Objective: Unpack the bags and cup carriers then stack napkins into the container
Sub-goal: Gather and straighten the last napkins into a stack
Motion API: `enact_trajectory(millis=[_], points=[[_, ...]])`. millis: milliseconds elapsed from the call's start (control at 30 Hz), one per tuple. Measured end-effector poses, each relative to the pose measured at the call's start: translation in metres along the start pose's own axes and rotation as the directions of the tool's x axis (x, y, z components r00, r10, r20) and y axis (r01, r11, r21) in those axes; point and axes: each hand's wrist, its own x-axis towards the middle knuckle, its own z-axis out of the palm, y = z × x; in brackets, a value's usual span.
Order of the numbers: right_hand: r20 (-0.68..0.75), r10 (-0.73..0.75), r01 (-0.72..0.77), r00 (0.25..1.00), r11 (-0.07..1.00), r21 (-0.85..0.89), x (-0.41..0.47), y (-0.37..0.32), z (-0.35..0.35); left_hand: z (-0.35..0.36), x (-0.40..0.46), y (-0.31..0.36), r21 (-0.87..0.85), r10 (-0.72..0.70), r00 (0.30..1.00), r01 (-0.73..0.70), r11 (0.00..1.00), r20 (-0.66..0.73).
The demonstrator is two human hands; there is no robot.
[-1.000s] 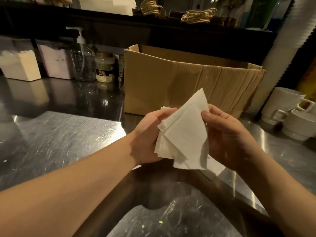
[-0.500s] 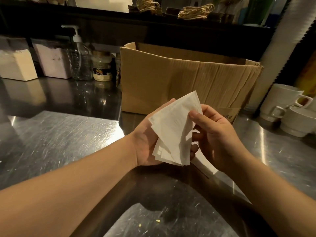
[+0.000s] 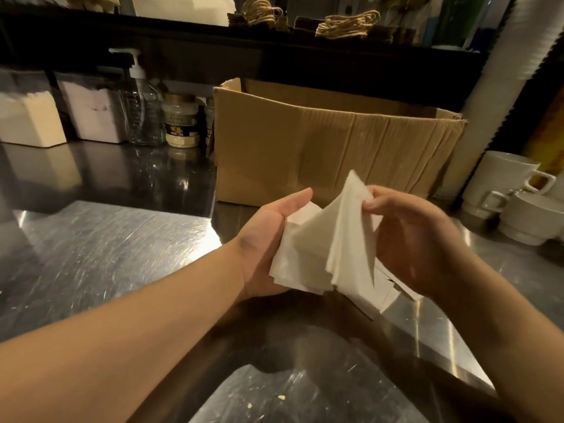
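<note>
A loose stack of white paper napkins point(image 3: 323, 248) is held above the steel counter, in front of me. My left hand point(image 3: 268, 236) cradles the lower napkins from the left, thumb up along their edge. My right hand point(image 3: 409, 236) pinches the top corner of the upper napkins and fans them apart from the rest. Behind both hands stands an open brown cardboard box point(image 3: 329, 148); its inside is hidden from here.
Clear containers holding napkins point(image 3: 30, 117) line the back left, beside a pump bottle point(image 3: 143, 108) and a jar point(image 3: 180, 123). White mugs point(image 3: 512, 190) stand at the right. A shelf above carries paper bags with twine handles point(image 3: 348, 24). The steel counter point(image 3: 100, 245) spreads to the left.
My right hand has lifted the upper napkins away to the right, opening the stack into a fan. Both hands sit slightly lower and farther right in view.
</note>
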Motion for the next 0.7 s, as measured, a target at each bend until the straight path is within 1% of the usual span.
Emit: enact_trajectory(millis=[100, 200, 267, 334, 400, 467, 534, 600, 701], points=[[0.033, 0.036, -0.031, 0.999, 0.991, -0.131, 0.002, 0.006, 0.004, 0.002, -0.001, 0.0, 0.028, -0.023, 1.0, 0.023, 0.999, 0.016], [0.073, 0.094, -0.08, 0.993, 0.982, -0.172, 0.003, 0.005, 0.0, 0.001, -0.002, 0.0, 0.04, -0.036, 0.999, 0.036, 0.999, 0.008], [0.151, 0.106, -0.092, 0.983, 0.991, -0.097, 0.002, 0.001, -0.005, 0.001, -0.002, 0.0, 0.028, -0.054, 0.998, 0.054, 0.998, 0.023], [0.266, 0.126, -0.126, 0.956, 0.992, -0.016, 0.002, -0.002, -0.009, 0.0, -0.001, -0.001, 0.027, -0.062, 0.997, 0.061, 0.998, 0.035], [0.353, 0.143, -0.153, 0.925, 0.988, 0.001, 0.003, -0.002, -0.011, 0.0, 0.001, -0.003, 0.037, -0.06, 0.997, 0.058, 0.998, 0.043], [0.4, 0.137, -0.149, 0.906, 0.989, 0.0, 0.003, -0.001, -0.013, 0.002, 0.002, -0.004, 0.065, -0.06, 0.997, 0.057, 0.996, 0.05], [0.367, 0.136, -0.124, 0.92, 0.991, -0.056, 0.001, -0.001, -0.011, 0.002, 0.001, -0.003, 0.077, -0.069, 0.996, 0.065, 0.995, 0.05], [0.283, 0.129, -0.097, 0.95, 0.988, -0.124, 0.001, 0.0, -0.008, 0.0, 0.002, -0.003, 0.084, -0.08, 0.995, 0.075, 0.994, 0.057], [0.204, 0.089, -0.056, 0.975, 0.985, -0.164, 0.002, 0.004, -0.002, -0.002, 0.003, -0.003, 0.101, -0.068, 0.995, 0.061, 0.993, 0.074]])
